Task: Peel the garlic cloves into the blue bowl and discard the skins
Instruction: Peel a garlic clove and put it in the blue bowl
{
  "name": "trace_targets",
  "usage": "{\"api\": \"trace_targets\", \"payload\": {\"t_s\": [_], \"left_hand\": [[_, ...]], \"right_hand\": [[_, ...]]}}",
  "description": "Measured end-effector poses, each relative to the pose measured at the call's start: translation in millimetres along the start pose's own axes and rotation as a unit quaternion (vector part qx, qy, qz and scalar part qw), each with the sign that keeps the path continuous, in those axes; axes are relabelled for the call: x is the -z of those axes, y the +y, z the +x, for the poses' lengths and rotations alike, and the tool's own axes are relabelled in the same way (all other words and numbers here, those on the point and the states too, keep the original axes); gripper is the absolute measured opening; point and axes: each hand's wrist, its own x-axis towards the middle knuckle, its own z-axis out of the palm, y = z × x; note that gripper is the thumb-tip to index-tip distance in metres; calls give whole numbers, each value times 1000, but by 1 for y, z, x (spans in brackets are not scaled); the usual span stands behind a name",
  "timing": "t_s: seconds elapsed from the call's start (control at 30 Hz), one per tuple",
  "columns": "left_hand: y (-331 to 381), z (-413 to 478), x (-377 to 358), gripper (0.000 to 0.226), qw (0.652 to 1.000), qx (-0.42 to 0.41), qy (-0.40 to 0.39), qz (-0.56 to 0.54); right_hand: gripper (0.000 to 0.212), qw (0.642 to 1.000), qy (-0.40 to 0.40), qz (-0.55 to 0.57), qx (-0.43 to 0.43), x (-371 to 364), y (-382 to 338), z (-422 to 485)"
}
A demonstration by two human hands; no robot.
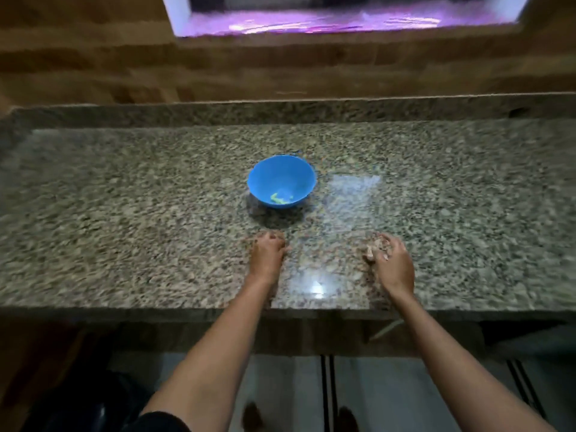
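Garlic skins (373, 248) | pale scraps on worktop (467, 213), right hand (393, 264) curled round them | left hand (267, 251) curled, contents unclear | blue bowl (282, 169) just beyond | rake scraps gently into palm, away from bowl

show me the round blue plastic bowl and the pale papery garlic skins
round blue plastic bowl (274, 174): head view, bare inner wall
pale papery garlic skins (371, 253): head view, left end of the clump

Blur smears everything. I can't tell if the curled fingers of my left hand (268, 249) hide anything. The pale scraps (372, 249) gripped by my right hand (391, 263) and the yellowish specks (280, 198) in the bowl (280, 173) are unidentifiable.
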Motion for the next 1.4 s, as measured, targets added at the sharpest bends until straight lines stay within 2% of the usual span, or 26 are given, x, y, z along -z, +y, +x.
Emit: {"api": "trace_targets", "payload": {"t_s": [0.1,0.17,0.2,0.23,0.27,0.33,0.4,0.43,0.5,0.57,0.6,0.63,0.7,0.73,0.87,1.0,1.1,1.17,1.2,1.27,1.33,1.4], "left_hand": [[9,-5,1,11,999,-43,7,26],[36,6,16,9,989,-72,110,-71],[52,22,28,11,975,-73,175,-112],[62,46,38,13,968,-50,205,-133],[66,71,45,15,973,-22,196,-124],[58,116,47,16,991,49,115,-50],[50,137,39,16,994,106,28,19],[50,138,36,18,992,118,10,42],[62,128,32,23,994,77,59,44],[83,97,24,23,994,-5,104,-42],[93,75,12,22,992,-28,72,-98],[102,52,-3,20,990,-15,0,-142],[110,19,-39,18,969,51,-138,-197],[111,12,-52,17,959,74,-160,-224],[110,10,-59,31,897,164,-170,-373],[110,4,-43,28,810,221,-186,-511],[100,4,-34,30,750,228,-179,-595],[95,3,-30,31,715,219,-171,-641],[93,3,-29,31,712,213,-168,-648],[90,1,-25,31,730,191,-173,-632],[89,-1,-23,34,775,157,-176,-587],[87,-1,-22,33,828,127,-157,-523]], "right_hand": [[40,999,-30,-17,-36,4,18,19],[41,998,-50,-1,-43,4,26,26],[41,997,-58,7,-47,6,27,30],[41,996,-65,16,-52,7,27,33],[39,996,-73,25,-54,8,28,34],[35,995,-85,38,-48,8,28,36],[33,994,-92,39,-36,9,29,39],[33,993,-105,36,-33,10,28,40],[31,989,-144,32,-25,8,27,41],[26,988,-152,28,-16,4,26,37],[24,990,-140,30,-15,2,26,33],[23,992,-124,32,-20,0,25,30],[19,993,-97,47,-46,-4,21,24],[16,992,-90,62,-69,-6,20,22],[10,970,-87,168,-150,-11,15,21],[13,893,-112,373,-227,-11,1,12],[17,853,-138,452,-222,-9,-11,6],[26,841,-140,477,-213,-10,-15,6],[33,840,-150,479,-206,-10,-17,7],[38,845,-193,464,-182,-11,-21,5],[29,847,-221,454,-166,-14,-23,1],[28,847,-210,459,-166,-16,-26,-2]]}}
